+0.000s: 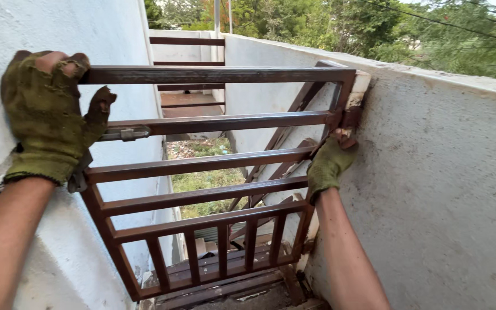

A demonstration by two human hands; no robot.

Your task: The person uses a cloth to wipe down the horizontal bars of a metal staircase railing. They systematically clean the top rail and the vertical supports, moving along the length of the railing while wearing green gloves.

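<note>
I see my left hand (44, 117) in a torn green glove, grip closed around the top left corner of the brown metal gate (208, 172). My right hand (328, 163), gloved too, grips the gate's right upright near the hinge, against the wall (431, 189). The gate stands upright between two white walls, a latch (124, 134) just beside my left hand

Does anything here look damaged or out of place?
Yes. The green glove on the left hand is torn, bare fingertips poking out over the brown metal gate. The white wall is chipped beside the right hand.
</note>
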